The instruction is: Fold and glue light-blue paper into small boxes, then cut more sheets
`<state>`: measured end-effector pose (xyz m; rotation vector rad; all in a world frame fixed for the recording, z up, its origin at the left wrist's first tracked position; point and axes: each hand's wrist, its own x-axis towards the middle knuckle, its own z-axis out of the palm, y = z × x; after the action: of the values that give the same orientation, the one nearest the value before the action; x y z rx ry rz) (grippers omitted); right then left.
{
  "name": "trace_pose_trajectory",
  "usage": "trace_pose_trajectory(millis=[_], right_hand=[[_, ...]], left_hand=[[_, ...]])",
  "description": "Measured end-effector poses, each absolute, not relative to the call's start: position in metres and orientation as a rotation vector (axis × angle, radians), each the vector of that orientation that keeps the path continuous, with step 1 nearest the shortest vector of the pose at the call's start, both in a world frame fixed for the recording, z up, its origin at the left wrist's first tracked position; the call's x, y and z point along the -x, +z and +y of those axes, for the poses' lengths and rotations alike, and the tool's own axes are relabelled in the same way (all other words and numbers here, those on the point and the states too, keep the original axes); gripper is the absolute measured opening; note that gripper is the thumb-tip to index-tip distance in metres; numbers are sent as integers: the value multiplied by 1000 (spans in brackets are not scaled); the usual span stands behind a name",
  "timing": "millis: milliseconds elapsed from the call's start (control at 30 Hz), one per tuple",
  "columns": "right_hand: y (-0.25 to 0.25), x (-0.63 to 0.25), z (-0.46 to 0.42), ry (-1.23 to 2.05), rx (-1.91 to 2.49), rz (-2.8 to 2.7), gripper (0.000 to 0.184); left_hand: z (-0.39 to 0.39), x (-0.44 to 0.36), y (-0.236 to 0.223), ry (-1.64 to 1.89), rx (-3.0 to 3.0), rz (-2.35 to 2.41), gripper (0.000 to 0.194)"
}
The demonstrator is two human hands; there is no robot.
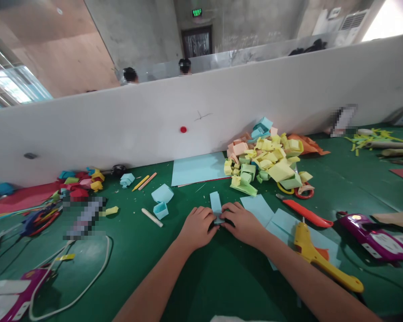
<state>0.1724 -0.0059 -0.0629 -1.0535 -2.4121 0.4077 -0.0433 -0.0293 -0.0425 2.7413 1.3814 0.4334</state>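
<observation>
Both hands, left hand (197, 225) and right hand (242, 221), pinched the near end of 1 light, floppy paper strip (216, 204) against the bench (188, 286); edges suited gripping.

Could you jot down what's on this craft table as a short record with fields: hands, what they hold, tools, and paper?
Left hand: pressing the near end of the light blue paper strip
Right hand: pinching the same strip from the other side
Surface: green table
Tools to the right: yellow glue gun, red utility knife
Paper: pile of folded pieces, light blue sheet
Behind: white partition
</observation>
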Motion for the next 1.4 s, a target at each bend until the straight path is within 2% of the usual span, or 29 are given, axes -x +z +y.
trace_pose_trajectory(millis=[167,333,400,533,633,867,1067,1400], right_hand=[[-63,-173,-4,476,969,-2347,22],[-47,-178,-9,675,765,-2230,23],[-41,-180,-12,766,723,-2167,29],[-40,-177,-16,938,772,-2100,44],[-47,-173,-16,1008,873,-2113,42],[-59,-175,-11,765,1019,-2264,15],[-64,-175,-12,549,975,-2479,18],[-66,-168,-21,257,1004,-2565,25]], left_hand=[[-28,44,-43,576,-2606,1331,15],[-41,35,-24,839,-2350,1323,20],[-49,30,-13,902,-2245,1310,26],[-56,26,-7,896,-2040,1291,39],[-48,29,-18,842,-1992,1300,39],[-31,41,-40,636,-2167,1383,16],[-33,45,-45,493,-2409,1410,15],[-31,46,-50,463,-2539,1366,18]])
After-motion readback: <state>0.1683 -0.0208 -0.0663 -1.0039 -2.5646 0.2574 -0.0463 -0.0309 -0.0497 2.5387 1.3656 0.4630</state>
